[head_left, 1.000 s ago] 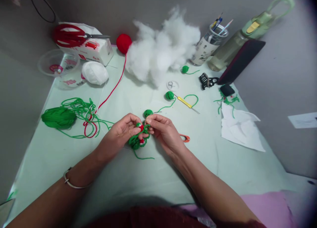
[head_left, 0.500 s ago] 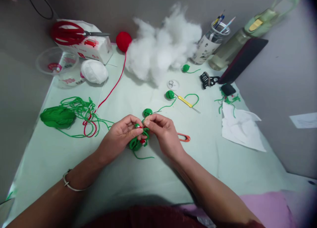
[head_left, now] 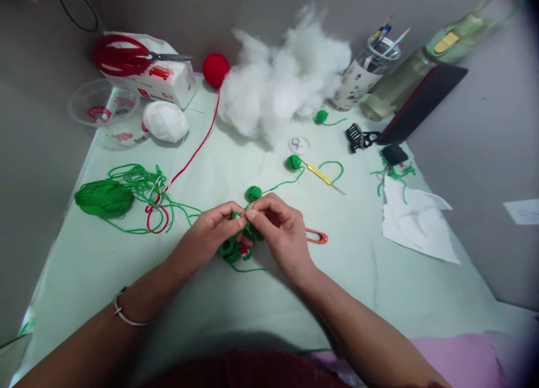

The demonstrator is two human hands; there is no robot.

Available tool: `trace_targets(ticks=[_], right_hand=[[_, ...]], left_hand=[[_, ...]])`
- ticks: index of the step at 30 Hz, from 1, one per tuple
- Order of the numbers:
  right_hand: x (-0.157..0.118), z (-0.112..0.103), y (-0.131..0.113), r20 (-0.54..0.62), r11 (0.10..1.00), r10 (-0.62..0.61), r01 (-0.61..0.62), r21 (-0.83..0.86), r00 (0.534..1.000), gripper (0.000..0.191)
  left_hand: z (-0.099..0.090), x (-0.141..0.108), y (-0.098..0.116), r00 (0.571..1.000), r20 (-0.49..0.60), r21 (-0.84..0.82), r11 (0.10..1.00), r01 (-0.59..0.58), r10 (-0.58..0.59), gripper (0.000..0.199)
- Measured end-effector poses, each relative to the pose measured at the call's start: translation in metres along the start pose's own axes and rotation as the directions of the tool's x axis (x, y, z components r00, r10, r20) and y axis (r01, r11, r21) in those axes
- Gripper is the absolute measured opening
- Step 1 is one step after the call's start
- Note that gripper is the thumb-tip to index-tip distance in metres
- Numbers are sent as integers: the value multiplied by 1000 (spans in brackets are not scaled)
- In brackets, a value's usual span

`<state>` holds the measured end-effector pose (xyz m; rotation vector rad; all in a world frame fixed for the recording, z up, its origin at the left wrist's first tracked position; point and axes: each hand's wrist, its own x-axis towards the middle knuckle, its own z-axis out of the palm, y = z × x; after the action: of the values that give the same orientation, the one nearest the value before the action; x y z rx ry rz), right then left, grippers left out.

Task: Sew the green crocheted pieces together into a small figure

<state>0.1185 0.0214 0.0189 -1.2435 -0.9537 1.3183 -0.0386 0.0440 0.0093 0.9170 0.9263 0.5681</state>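
Over the middle of the table, my left hand (head_left: 210, 229) is closed on a green crocheted piece (head_left: 229, 252) with small red and white parts. Most of that piece hides behind my fingers, and a loose green yarn tail trails below it. My right hand (head_left: 281, 228) pinches thumb to forefinger against my left fingertips; whatever thin thing is in the pinch cannot be made out. Just beyond my fingers lies a small green crocheted ball (head_left: 254, 194). Another green ball (head_left: 293, 162) sits farther back beside a yellow-handled crochet hook (head_left: 319, 174). An orange stitch marker (head_left: 316, 236) lies right of my right hand.
Green yarn (head_left: 103, 198) lies tangled at left, near a white yarn ball (head_left: 165, 121). Red scissors (head_left: 122, 55) rest on a tissue box (head_left: 168, 87). Behind are a red yarn ball (head_left: 215, 71), white stuffing (head_left: 282, 85), a pen jar (head_left: 364, 76) and a bottle (head_left: 404, 85).
My right hand has shifted slightly and its fingers have drawn in closer to my left fingertips. The whole view has moved a little; the things on the table keep their places.
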Motion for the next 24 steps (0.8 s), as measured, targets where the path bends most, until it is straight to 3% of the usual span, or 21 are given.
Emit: trace_targets(ticks=[2, 8, 14, 17, 21, 24], right_hand=[[-1, 1, -2, -4, 1000, -10, 10, -17, 1000, 18], [2, 0, 0, 133, 953, 181, -207, 221, 975, 22], [4, -4, 2, 75, 981, 127, -137, 140, 989, 19], [3, -4, 0, 4, 994, 63, -64, 88, 998, 19], [4, -5, 0, 44, 982, 147, -151, 111, 988, 20], [6, -6, 1, 3, 988, 108, -108, 115, 994, 19]], left_hand=[[3, -1, 1, 1000, -19, -15, 1000, 13, -13, 17], [7, -4, -2, 1000, 9, -23, 1000, 12, -11, 16], [7, -3, -3, 996, 73, -110, 992, 68, -60, 19], [9, -3, -3, 992, 51, -123, 985, 119, -113, 20], [9, -4, -5, 993, 51, -102, 989, 109, -104, 20], [7, -4, -5, 995, 60, -84, 993, 87, -82, 24]])
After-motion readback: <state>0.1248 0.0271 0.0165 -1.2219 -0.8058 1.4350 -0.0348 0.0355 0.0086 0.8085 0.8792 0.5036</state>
